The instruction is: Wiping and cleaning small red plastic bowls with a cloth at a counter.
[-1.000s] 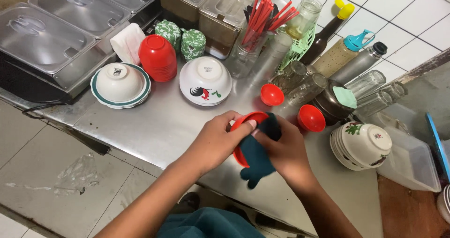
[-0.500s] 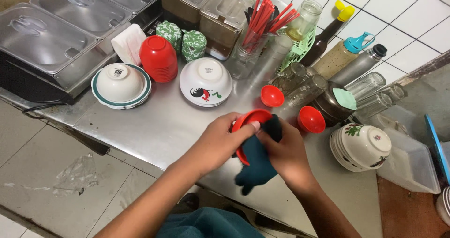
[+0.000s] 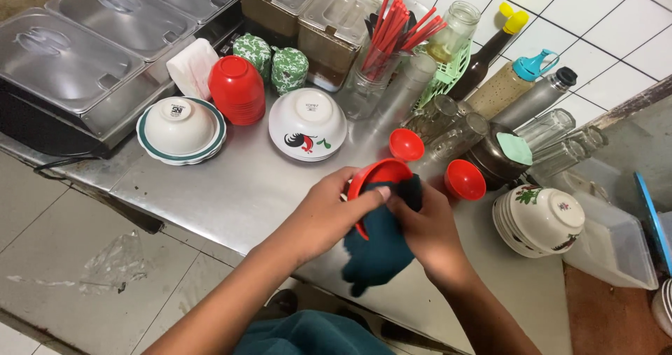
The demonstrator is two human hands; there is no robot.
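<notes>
The left hand (image 3: 329,211) still grips the red bowl (image 3: 374,180) above the metal counter (image 3: 231,187), while the right hand (image 3: 427,225) has pushed the dark green cloth (image 3: 378,250) deeper inside, so wiping goes on.

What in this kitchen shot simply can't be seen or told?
Head view only:
- Inside of the red bowl: covered by the dark teal cloth and both hands.
- Right hand fingers: buried in the cloth.
- Steel pans: contents hidden under lids.
- Blue-edged item: cut off by the right edge.
</notes>
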